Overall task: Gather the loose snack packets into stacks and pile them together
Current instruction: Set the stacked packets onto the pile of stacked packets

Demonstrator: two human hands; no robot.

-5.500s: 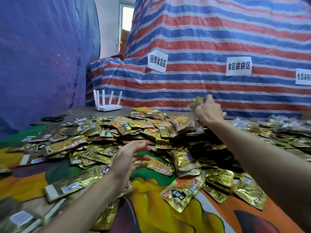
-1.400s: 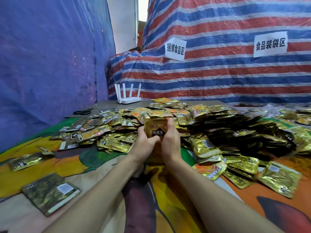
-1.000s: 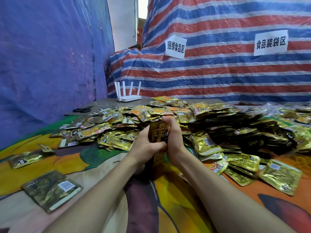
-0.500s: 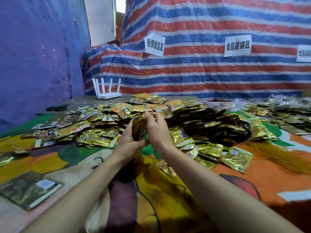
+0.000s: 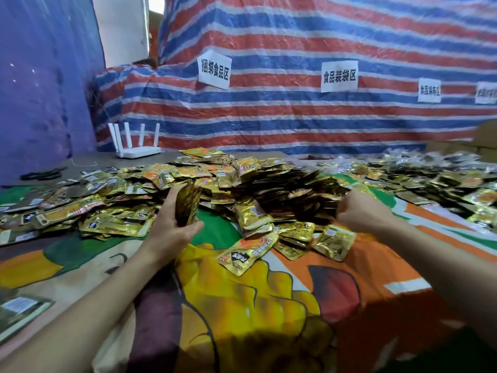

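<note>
My left hand (image 5: 172, 230) grips a stack of gold snack packets (image 5: 187, 204), held upright on edge just in front of the big pile of packets (image 5: 269, 189). My right hand (image 5: 363, 211) is stretched out to the right side of that pile. Its fingers curl against the dark packets there, and their tips are hidden, so I cannot tell whether they hold one. Loose gold packets (image 5: 248, 251) lie on the colourful cloth (image 5: 242, 305) between my hands, with another packet (image 5: 332, 242) beside them.
More packets spread left (image 5: 80, 208) and a second heap lies at the far right (image 5: 443, 179). A white router (image 5: 134, 146) and black scissors (image 5: 43, 175) sit at the back left. A flat packet (image 5: 18, 313) lies near the left edge. Striped tarp walls stand behind.
My right hand has let go of the stack and swung right to the pile's edge. My left hand alone now holds the stack, still upright.
</note>
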